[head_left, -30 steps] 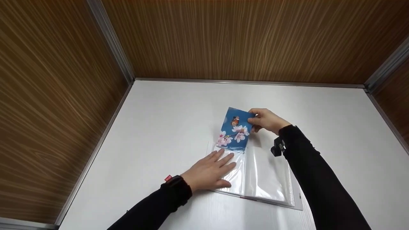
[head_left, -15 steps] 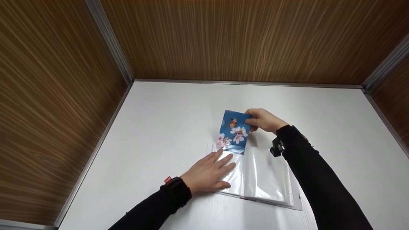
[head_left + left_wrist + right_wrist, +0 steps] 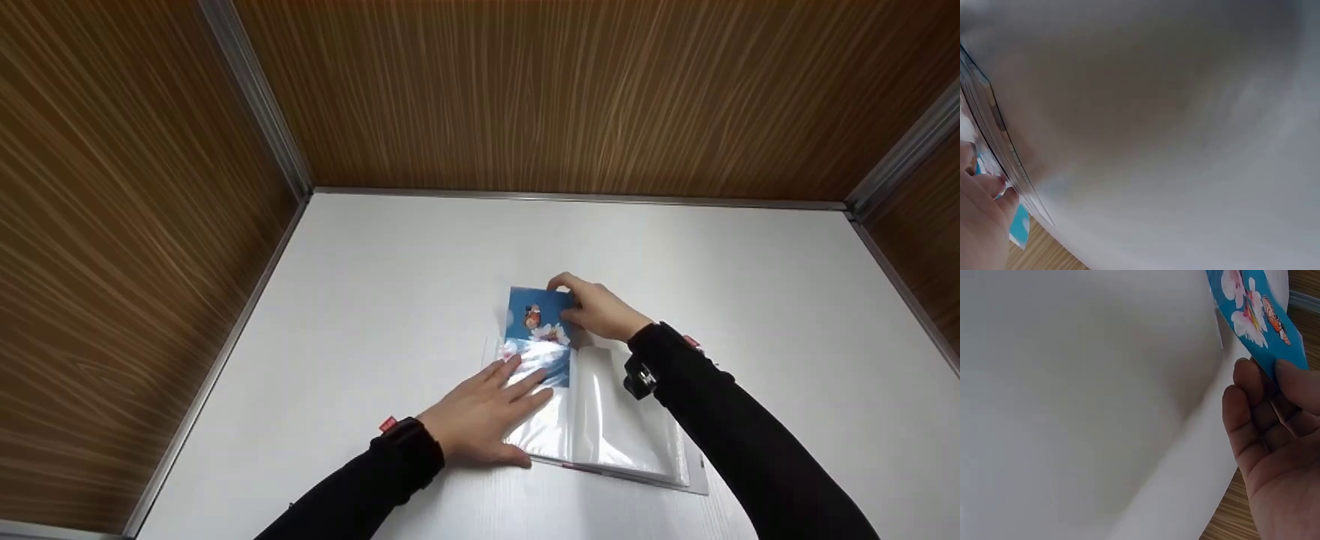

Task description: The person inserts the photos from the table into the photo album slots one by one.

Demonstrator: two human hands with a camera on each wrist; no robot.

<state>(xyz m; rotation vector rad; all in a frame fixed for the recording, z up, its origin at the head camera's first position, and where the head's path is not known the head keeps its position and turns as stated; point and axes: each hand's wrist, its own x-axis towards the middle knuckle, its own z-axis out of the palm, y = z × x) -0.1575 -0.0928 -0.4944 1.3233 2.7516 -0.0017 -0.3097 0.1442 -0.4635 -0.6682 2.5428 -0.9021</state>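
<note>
A blue photo (image 3: pixel 536 311) with a butterfly and pink-white blossoms is partly inside a clear sleeve on the left page of an open photo album (image 3: pixel 630 427). Its upper part sticks out past the sleeve's far edge. My right hand (image 3: pixel 600 309) pinches the photo's upper right edge between thumb and fingers, also plain in the right wrist view, where the photo (image 3: pixel 1264 320) bends slightly. With fingers spread, my left hand (image 3: pixel 484 409) lies flat on the left page, over the sleeve. At the left edge of the left wrist view, the album's stacked pages (image 3: pixel 994 124) show beside my fingers.
The album lies on a white table (image 3: pixel 390 285). Wood-grain panels (image 3: pixel 570 97) with metal trim stand at the back and on both sides. The right page holds a clear, glossy sleeve.
The right hand has brought the photo toward me and slightly left, deeper into the sleeve, and the photo now stands straighter. My left hand stays on the page, its thumb shifted slightly nearer me.
</note>
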